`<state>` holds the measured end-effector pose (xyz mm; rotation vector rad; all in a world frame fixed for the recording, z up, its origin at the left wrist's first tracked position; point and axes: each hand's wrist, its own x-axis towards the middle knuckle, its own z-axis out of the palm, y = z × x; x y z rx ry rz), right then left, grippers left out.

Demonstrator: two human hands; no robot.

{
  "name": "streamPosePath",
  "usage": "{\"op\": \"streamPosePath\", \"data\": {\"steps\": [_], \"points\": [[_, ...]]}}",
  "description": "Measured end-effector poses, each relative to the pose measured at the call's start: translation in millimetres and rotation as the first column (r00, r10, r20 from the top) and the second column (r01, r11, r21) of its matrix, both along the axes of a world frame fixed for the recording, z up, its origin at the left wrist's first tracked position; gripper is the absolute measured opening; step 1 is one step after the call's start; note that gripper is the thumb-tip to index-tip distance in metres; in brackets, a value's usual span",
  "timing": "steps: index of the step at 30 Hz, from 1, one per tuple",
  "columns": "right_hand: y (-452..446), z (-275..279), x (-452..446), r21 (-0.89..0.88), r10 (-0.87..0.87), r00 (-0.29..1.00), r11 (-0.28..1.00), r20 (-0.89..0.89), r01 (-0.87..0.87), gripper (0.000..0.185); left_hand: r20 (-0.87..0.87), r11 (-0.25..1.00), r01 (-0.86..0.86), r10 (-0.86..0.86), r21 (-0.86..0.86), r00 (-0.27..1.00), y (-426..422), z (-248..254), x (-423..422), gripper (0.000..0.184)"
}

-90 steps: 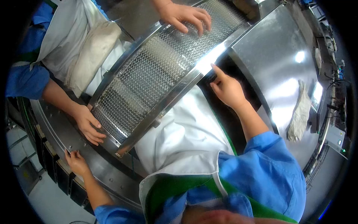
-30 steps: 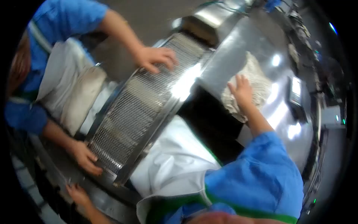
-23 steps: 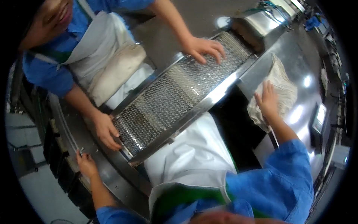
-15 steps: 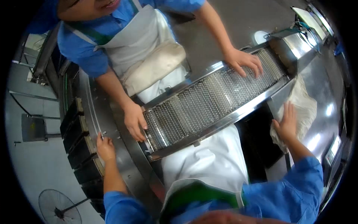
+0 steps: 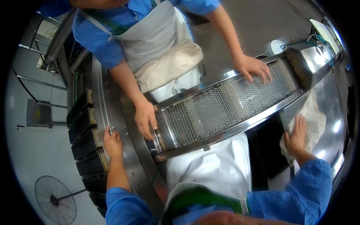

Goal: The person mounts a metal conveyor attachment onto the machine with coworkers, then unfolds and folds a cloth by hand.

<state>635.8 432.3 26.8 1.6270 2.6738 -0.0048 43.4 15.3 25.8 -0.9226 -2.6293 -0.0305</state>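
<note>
Off-white, crumpled fabric forms a loose cloth (image 5: 314, 123) at the right, on a smooth silvery steel table (image 5: 333, 98), directly under the person's right hand (image 5: 297, 135). That hand is laid flat, fingers extended toward the far side and thumb spread leftward, touching the cloth without grasping it. A narrowing corner reaches beyond the fingertips, broad folds spread to the right, and a strip shows on the near left, below the thumb. At the left, well apart from the cloth, the person's left hand (image 5: 113, 144) is half curled at the near end of a thin metal rail (image 5: 102, 97); whether it has hold of that I cannot tell. Between them, a co-worker's hand (image 5: 255, 68) rests on a silvery metal-mesh belt (image 5: 210, 108).
</note>
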Motion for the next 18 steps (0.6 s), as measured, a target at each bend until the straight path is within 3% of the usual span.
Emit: {"op": "streamPosePath", "data": {"steps": [18], "points": [[-2.6, 4.0, -4.1, 0.016, 0.010, 1.000, 1.000, 0.019, -0.011, 0.085, 0.015, 0.999, -0.007, 0.007, 0.032, 1.000, -1.1, -5.0, -2.7, 0.010]]}}
